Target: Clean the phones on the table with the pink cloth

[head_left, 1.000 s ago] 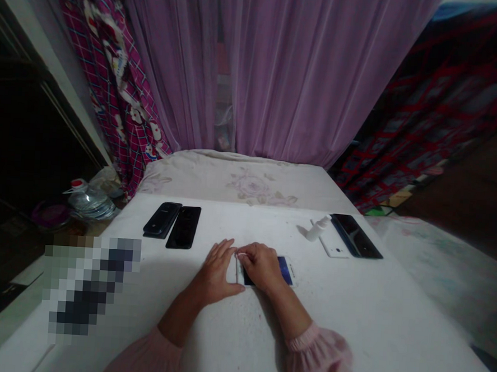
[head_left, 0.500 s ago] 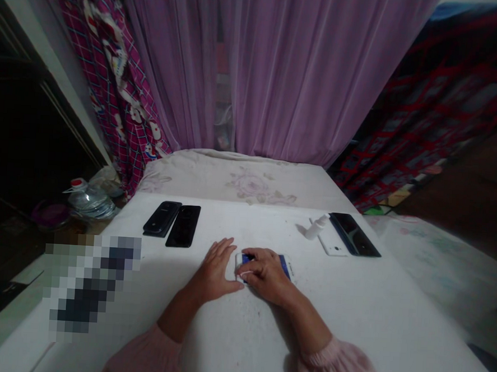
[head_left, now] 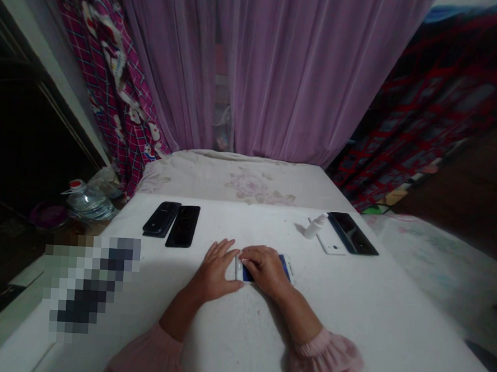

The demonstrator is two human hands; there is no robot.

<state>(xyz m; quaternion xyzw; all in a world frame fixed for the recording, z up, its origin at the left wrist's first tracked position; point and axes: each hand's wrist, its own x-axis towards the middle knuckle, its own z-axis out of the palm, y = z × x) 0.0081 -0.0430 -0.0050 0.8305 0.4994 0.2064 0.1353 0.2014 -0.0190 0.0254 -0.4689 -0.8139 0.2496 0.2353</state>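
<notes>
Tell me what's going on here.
A person's right hand lies on a white smartphone on a white-covered table, and their left hand rests just beside it. Farther up the table lie two black phones, a small spray bottle, and another white phone next to a dark one.

Right hand point(head_left: 265, 270) shifted left since a moment ago, now lying across the white smartphone point(head_left: 286, 262)

One head-worn camera looks forward and down from above, at close range, over the left hand point(head_left: 214, 272) and right hand point(head_left: 265, 271) toward the white-sheeted surface point(head_left: 350, 304) and purple curtain point(head_left: 281, 70).
</notes>
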